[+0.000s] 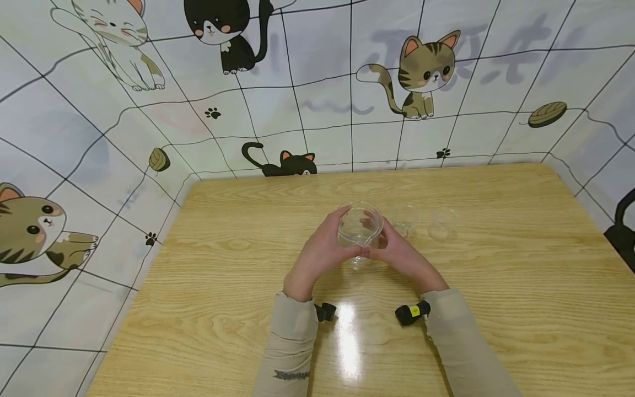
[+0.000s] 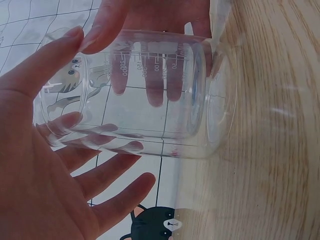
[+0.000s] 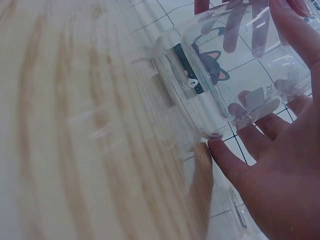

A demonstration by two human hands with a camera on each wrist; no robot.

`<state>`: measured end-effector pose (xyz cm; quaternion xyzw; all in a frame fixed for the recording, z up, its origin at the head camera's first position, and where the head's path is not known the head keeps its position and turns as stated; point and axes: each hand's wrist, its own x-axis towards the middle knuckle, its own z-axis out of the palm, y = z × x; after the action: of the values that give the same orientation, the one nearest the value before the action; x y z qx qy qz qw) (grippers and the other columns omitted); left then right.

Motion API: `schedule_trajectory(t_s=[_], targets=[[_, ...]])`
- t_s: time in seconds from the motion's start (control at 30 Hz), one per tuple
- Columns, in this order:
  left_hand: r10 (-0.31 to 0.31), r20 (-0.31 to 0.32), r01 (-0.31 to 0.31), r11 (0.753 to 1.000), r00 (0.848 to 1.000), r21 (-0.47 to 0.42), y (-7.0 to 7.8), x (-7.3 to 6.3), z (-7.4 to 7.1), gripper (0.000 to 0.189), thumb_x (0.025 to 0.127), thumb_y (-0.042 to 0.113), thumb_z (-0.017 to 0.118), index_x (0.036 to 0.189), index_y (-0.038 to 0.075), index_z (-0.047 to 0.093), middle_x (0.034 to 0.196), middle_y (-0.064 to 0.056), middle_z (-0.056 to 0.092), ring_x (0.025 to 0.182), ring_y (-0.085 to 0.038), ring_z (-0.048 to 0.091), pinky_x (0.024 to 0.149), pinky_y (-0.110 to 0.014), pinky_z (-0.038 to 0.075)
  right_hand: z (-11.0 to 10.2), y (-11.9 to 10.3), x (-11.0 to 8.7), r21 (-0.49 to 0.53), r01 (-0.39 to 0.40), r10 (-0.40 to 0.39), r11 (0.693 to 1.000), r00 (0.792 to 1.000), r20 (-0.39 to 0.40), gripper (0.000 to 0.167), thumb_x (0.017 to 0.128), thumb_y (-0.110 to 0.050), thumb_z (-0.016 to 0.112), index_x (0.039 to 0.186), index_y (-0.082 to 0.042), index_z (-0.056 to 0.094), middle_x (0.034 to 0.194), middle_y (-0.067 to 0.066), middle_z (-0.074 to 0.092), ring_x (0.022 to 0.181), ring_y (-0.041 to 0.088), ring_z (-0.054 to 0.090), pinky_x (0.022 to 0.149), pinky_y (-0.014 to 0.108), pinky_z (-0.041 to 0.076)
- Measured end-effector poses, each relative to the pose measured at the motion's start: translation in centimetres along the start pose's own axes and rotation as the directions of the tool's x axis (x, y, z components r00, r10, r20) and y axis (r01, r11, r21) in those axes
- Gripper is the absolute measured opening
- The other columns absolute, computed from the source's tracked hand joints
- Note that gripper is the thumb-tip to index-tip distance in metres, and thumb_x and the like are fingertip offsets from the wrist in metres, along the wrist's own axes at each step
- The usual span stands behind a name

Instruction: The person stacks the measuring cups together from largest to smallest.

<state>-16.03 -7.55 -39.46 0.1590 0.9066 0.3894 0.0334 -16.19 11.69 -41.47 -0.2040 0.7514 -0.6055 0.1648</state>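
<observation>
White, black-gridded wall coverings [image 1: 322, 129] printed with cartoon cats [image 1: 419, 102] rise around a pale-brown wood-grain surface [image 1: 516, 264], where a bright white streak of reflected light [image 1: 348, 342] gleams.

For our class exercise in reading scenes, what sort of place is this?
Probably a small indoor work booth: a wooden table, a cat-print backdrop on three sides, and a clear vessel with measuring marks.
</observation>
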Motion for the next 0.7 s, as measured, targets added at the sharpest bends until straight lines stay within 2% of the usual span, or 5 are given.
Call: schedule_trajectory(t_s=[0.33,0.53,0.7], targets=[[0.013,-0.005,-0.013,1.000,1.000,0.007,-0.05,0.02,0.04,0.093,0.065,0.060,0.067,0.140,0.028,0.023,0.137,0.004,0.035,0.119,-0.013,0.039,0.091,-0.039,0.038,-0.02,0.23,0.07,-0.001,0.009,-0.009,1.000,1.000,0.003,0.082,0.082,-0.023,0.065,0.143,-0.022,0.010,0.144,0.011,0.022,0.128,0.037,0.023,0.092,0.052,0.034],[-0.001,0.004,0.001,1.000,1.000,0.006,0.06,0.00,0.02,0.092,0.065,0.059,0.068,0.140,0.029,0.023,0.138,0.006,0.033,0.121,-0.012,0.036,0.092,-0.038,0.037,0.00,0.29,0.07,-0.006,0.008,-0.008,1.000,1.000,0.001,0.082,0.082,-0.022,0.065,0.143,-0.025,0.011,0.144,0.012,0.022,0.127,0.037,0.024,0.090,0.050,0.036],[0.005,0.001,-0.005,1.000,1.000,0.003,0.03,0.03,0.02,0.093,0.065,0.059,0.068,0.140,0.028,0.023,0.137,0.004,0.035,0.120,-0.012,0.038,0.092,-0.038,0.037,-0.01,0.31,0.07,-0.003,0.015,-0.015,1.000,1.000,0.002,0.081,0.082,-0.021,0.065,0.143,-0.023,0.011,0.144,0.012,0.022,0.128,0.037,0.023,0.092,0.052,0.034]])
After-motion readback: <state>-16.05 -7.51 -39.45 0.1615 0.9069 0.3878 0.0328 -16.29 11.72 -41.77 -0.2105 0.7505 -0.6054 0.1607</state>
